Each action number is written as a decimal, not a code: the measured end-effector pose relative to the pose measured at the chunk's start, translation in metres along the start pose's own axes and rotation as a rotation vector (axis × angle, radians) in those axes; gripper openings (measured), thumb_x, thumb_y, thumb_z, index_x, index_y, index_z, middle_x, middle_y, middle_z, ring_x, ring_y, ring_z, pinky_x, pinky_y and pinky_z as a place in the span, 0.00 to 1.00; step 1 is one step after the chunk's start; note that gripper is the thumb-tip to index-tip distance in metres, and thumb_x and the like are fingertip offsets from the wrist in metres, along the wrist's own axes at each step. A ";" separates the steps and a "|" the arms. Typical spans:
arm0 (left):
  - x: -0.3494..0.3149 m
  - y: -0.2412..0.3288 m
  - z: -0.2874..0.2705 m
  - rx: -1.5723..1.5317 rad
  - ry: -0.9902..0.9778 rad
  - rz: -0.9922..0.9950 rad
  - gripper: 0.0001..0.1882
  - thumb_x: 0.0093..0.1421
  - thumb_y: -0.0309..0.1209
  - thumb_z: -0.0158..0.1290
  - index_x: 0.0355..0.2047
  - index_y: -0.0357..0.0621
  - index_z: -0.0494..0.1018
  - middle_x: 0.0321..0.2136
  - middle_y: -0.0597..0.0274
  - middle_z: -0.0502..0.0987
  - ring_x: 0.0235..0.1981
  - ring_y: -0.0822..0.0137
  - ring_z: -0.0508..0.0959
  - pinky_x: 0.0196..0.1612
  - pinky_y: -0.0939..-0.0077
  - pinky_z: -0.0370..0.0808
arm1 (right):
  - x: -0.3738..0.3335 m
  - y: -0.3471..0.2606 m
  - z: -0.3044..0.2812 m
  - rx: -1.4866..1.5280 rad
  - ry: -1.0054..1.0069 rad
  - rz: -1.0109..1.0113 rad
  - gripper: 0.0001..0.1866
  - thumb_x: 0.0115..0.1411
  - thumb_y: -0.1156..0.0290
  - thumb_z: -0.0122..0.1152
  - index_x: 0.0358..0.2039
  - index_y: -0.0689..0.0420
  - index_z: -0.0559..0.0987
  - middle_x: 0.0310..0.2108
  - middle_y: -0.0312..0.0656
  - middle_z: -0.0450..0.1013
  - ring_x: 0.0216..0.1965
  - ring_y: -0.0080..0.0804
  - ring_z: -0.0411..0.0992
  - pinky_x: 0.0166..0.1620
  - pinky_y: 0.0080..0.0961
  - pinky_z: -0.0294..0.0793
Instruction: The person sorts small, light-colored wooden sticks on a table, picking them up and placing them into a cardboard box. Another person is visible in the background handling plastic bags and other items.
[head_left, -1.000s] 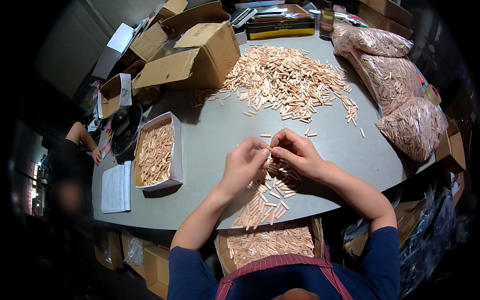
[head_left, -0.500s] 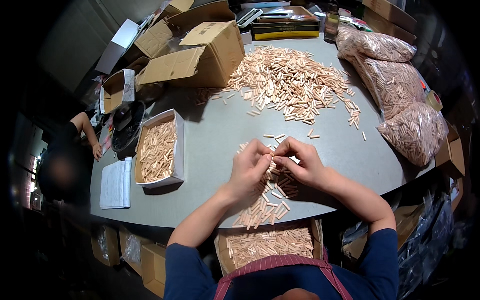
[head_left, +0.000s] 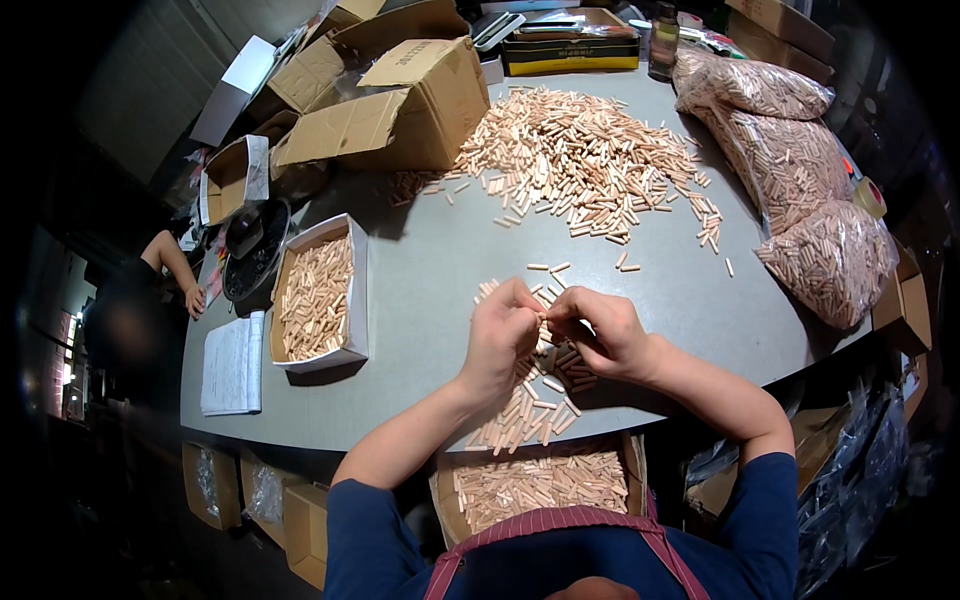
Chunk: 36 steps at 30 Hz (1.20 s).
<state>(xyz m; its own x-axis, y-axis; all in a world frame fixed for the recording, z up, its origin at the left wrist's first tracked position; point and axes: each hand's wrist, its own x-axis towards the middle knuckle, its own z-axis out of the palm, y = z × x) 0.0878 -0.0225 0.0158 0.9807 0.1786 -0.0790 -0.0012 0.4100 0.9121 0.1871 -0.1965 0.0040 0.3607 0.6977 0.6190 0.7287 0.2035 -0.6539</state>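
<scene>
Above a loose scatter of wooden dowels (head_left: 525, 420), my left hand (head_left: 500, 330) and my right hand (head_left: 610, 328) meet fingertip to fingertip. Both are closed in a pinch on a small tan piece (head_left: 543, 316), which looks like one wooden dowel; the fingers hide most of it. Under and in front of the hands the loose dowels run down to the table's near edge. Below that edge, against my body, an open cardboard box (head_left: 440, 500) holds many more dowels. A few single dowels lie just beyond my fingers.
A large dowel heap (head_left: 590, 160) covers the far middle of the grey table (head_left: 420, 260). To the left stand a white box (head_left: 358, 300) of dowels, a notepad (head_left: 232, 365) and a cardboard carton (head_left: 430, 110). Clear bags (head_left: 790, 170) of dowels line the right. Another person's arm (head_left: 178, 268) rests at the far left.
My right hand's fingers have curled in and the hand has turned slightly at the pinch. My left hand has shifted only a little; both stay together.
</scene>
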 end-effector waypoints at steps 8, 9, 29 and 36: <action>0.002 0.006 0.002 0.051 -0.025 0.024 0.03 0.71 0.25 0.54 0.40 0.41 0.71 0.26 0.63 0.80 0.22 0.81 0.74 0.24 0.86 0.66 | 0.009 0.004 -0.004 0.637 0.082 0.445 0.06 0.73 0.76 0.59 0.42 0.65 0.73 0.38 0.44 0.78 0.36 0.25 0.80 0.41 0.24 0.84; 0.002 0.008 0.001 0.071 -0.045 0.026 0.03 0.72 0.26 0.55 0.41 0.40 0.71 0.28 0.62 0.81 0.23 0.80 0.76 0.24 0.87 0.67 | 0.009 0.004 -0.003 0.637 0.101 0.434 0.06 0.73 0.76 0.60 0.42 0.65 0.74 0.37 0.42 0.79 0.36 0.24 0.79 0.40 0.24 0.83; 0.017 0.105 -0.112 -0.964 0.162 0.319 0.11 0.76 0.29 0.49 0.38 0.33 0.74 0.18 0.72 0.67 0.20 0.77 0.66 0.22 0.82 0.63 | 0.011 0.034 -0.021 0.446 0.111 0.512 0.12 0.75 0.68 0.58 0.49 0.64 0.81 0.37 0.38 0.80 0.34 0.19 0.78 0.39 0.19 0.79; 0.007 0.088 -0.163 -0.744 0.283 0.170 0.11 0.78 0.36 0.47 0.43 0.42 0.73 0.19 0.75 0.60 0.21 0.76 0.61 0.26 0.82 0.63 | 0.013 0.044 -0.018 0.309 0.060 0.480 0.13 0.73 0.69 0.58 0.52 0.64 0.80 0.38 0.39 0.82 0.40 0.22 0.78 0.44 0.23 0.77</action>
<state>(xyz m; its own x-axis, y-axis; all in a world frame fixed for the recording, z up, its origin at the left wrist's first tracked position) 0.0630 0.1612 0.0299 0.8690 0.4704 -0.1533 -0.3726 0.8262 0.4227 0.2337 -0.1909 -0.0089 0.6482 0.7230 0.2391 0.2744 0.0711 -0.9590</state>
